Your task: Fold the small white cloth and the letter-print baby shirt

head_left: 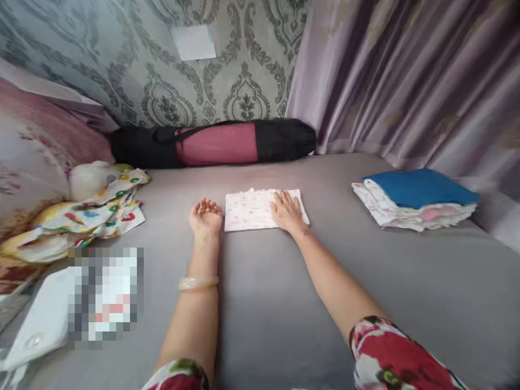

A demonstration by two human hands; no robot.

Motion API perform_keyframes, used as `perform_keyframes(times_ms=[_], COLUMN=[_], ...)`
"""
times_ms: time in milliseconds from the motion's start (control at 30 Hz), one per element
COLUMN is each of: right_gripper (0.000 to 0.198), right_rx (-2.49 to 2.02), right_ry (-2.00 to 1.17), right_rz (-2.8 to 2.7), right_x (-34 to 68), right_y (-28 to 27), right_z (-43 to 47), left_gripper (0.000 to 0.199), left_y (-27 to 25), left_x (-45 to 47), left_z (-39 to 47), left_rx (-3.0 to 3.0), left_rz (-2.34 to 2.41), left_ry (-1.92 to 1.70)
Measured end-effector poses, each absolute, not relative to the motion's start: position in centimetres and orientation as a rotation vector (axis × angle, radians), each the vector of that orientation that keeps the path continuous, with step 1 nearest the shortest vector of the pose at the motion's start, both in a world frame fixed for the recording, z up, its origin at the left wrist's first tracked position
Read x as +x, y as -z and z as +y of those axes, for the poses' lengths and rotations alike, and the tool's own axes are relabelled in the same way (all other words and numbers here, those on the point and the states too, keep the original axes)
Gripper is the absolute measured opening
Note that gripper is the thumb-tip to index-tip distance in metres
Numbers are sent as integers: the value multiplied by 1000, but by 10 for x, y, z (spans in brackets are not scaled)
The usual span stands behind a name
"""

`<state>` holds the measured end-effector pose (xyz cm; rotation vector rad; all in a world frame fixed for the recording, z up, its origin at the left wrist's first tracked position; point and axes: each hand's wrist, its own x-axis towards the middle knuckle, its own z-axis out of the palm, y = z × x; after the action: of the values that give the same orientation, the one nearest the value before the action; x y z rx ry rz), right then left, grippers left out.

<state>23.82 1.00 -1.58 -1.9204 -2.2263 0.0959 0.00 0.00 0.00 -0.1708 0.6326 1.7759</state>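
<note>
Head view: looks forward, down from close above forearms, across grey sheet toward patterned wall.

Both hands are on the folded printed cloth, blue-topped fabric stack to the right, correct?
No: the head view shows only the right hand on the folded printed cloth; the left hand is beside it. The rest stands.

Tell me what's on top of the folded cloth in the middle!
The right hand rests palm down on the folded cloth. To the left of the hand, the cloth's small print shows. The part under the palm is covered, so I can't see it.
</note>
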Motion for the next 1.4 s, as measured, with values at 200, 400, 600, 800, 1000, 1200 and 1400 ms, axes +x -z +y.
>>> perform_keyframes(times_ms=[200, 400, 600, 800, 1000, 1200, 1400], right_gripper=[56, 57, 60, 62, 63, 56, 39], right_rx=[-1930, -1957, -2059, -2132, -2154, -2109, -2169], right_ry=[-138, -193, -138, -148, -147, -60, -113], right_rz=[-2211, -2168, -2079, -2050, -2080, -2085, -2207], right_x=[240, 243, 254, 262, 263, 265, 278], right_y=[16, 11, 5, 8, 17, 10, -17], right_z=[10, 11, 14, 17, 18, 20, 42], left_gripper=[20, 20, 16, 23, 39, 45, 33], left_y=[2, 2, 3, 19, 35, 29, 6], left_x=[0, 2, 12, 35, 45, 61, 60], left_z=[0, -1, 6, 9, 6, 4, 15], left_rx=[-71, -83, 194, 1147, 2035, 2198, 2178], left_rz=[676, 684, 854, 1317, 1725, 2072, 2098], left_ry=[-1760, -1754, -1723, -1571, -974, -512, -353])
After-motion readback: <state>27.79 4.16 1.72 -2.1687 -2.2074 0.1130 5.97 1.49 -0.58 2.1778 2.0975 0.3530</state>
